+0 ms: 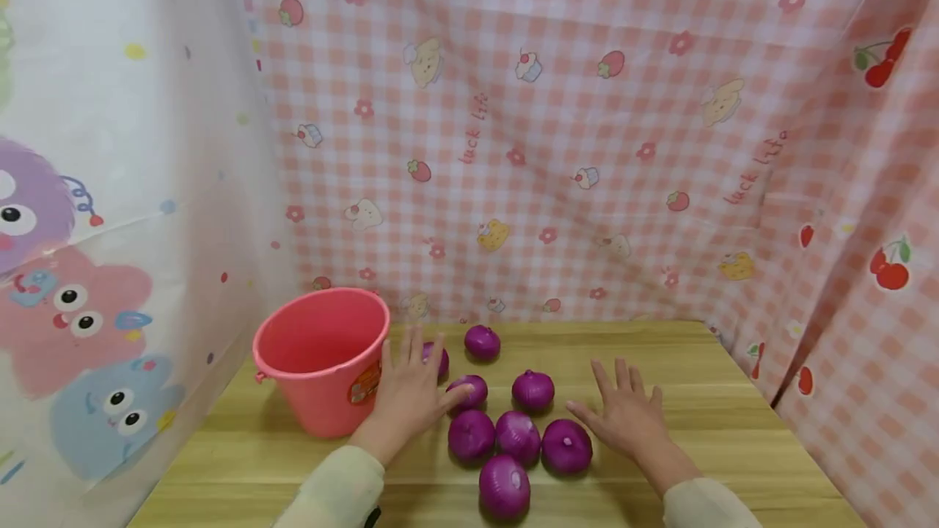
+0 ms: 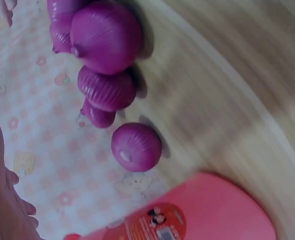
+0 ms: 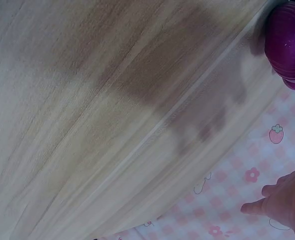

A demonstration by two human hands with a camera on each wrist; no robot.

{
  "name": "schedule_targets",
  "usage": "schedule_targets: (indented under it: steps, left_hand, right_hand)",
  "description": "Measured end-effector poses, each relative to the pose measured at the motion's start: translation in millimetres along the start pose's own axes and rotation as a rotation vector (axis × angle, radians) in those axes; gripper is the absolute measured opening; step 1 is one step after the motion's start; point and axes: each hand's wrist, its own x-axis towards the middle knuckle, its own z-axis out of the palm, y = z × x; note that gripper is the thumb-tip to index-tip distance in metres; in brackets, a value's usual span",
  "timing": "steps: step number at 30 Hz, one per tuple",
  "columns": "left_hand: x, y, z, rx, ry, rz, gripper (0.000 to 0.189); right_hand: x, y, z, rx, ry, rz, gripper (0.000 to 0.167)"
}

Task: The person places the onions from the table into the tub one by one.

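Several purple onions lie on the wooden table, among them a front onion (image 1: 504, 486), a right-hand onion (image 1: 566, 446) and a far onion (image 1: 482, 343). My left hand (image 1: 411, 393) is spread above the table between the pink bucket (image 1: 323, 389) and the onions, partly hiding one onion (image 1: 436, 360). To the right of the group, my right hand (image 1: 626, 414) is held with fingers spread and nothing in it. In the left wrist view a single onion (image 2: 136, 147) sits near the bucket. The right wrist view shows an onion (image 3: 289, 42) at its upper right edge.
The wooden table (image 1: 704, 398) carries everything. A pink checked cloth (image 1: 572, 121) hangs behind it, a white cartoon curtain (image 1: 198, 186) at the left and a cherry-print curtain (image 1: 873, 332) at the right. The bucket stands upright at the table's left side.
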Motion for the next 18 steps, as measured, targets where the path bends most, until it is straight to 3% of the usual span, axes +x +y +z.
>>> schedule_targets:
  steps: [8, 18]
  left_hand:
    - [1.6, -24.3, -18.8, 0.012, 0.057, -0.071, 0.094]
    - [-13.0, -78.7, -38.3, -0.081, 0.080, -0.251, 0.091]
  right_hand:
    - [0.5, 0.7, 3.8, 0.009, 0.001, -0.010, 0.093]
    - [-1.1, -3.7, 10.5, 0.039, 0.030, -0.038, 0.093]
